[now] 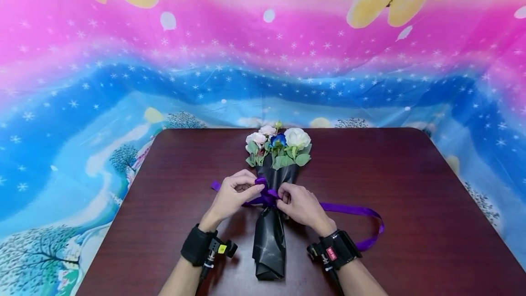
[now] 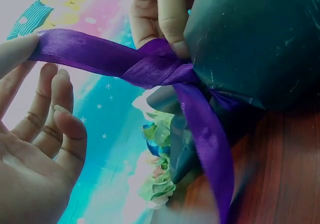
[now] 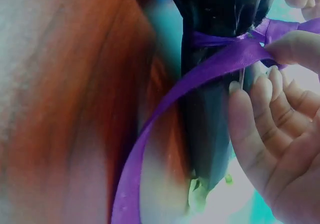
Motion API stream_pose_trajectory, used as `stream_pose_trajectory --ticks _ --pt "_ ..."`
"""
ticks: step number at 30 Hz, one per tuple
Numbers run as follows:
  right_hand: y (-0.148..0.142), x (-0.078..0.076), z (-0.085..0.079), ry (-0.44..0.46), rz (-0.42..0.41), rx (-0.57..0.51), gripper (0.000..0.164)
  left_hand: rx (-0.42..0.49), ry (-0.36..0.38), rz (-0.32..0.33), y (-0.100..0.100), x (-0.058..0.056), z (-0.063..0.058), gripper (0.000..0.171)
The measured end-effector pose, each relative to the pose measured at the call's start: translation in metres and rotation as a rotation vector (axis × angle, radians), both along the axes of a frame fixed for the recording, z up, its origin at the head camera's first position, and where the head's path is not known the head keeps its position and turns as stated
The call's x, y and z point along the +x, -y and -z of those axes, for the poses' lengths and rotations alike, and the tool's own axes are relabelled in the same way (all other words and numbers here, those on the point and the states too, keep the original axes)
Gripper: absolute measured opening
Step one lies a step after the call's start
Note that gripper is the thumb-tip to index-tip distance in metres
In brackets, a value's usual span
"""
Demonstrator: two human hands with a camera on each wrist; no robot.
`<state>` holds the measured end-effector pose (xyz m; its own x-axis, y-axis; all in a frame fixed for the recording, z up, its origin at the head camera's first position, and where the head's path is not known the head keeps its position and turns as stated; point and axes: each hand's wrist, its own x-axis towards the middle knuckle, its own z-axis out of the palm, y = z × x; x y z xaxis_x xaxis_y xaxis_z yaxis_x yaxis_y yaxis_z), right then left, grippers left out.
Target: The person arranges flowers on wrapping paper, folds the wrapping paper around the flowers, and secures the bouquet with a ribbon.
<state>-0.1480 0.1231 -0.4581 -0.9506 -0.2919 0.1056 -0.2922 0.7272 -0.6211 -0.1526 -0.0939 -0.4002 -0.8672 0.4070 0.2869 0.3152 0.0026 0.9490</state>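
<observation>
A bouquet wrapped in black paper lies on the table with its flowers at the far end. A purple ribbon goes round the narrow waist of the wrap, crossing itself at the front. My left hand pinches a raised length of ribbon between thumb and forefinger, its other fingers loosely bent. At the crossing, my right hand pinches the ribbon with thumb and fingertips, close against the wrap. The back of the wrap is hidden.
The bouquet holds a white flower, a blue flower and pale pink flowers with green leaves. One ribbon tail curves across the dark wooden table to the right; another end shows at left. A printed cloth hangs behind.
</observation>
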Motion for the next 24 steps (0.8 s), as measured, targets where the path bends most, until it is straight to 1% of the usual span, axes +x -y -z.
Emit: stream_pose_trajectory --ticks 4,7,12,17,19,22,24 --pt "-0.005 0.004 0.002 0.008 0.046 -0.052 0.015 0.007 -0.002 0.024 -0.004 0.001 0.002 0.005" --pt "-0.01 0.006 0.003 0.01 0.082 -0.094 0.017 0.003 -0.007 0.025 -0.007 0.002 0.004 0.005" --pt "-0.013 0.007 0.007 -0.007 0.136 -0.155 0.017 -0.033 0.003 -0.001 -0.007 0.003 0.007 0.005" --pt "-0.011 0.005 0.01 -0.02 0.184 -0.201 0.016 -0.062 -0.01 -0.016 -0.006 0.004 0.008 0.005" --pt "-0.01 0.005 0.01 -0.019 0.195 -0.215 0.02 -0.065 -0.016 -0.017 -0.006 0.004 0.008 0.005" --pt "-0.008 0.005 0.011 -0.022 0.203 -0.222 0.033 -0.069 -0.017 -0.022 -0.005 0.005 0.009 0.005" --pt "-0.006 0.005 0.011 -0.038 0.201 -0.214 0.035 -0.069 -0.01 -0.023 -0.005 0.005 0.009 0.005"
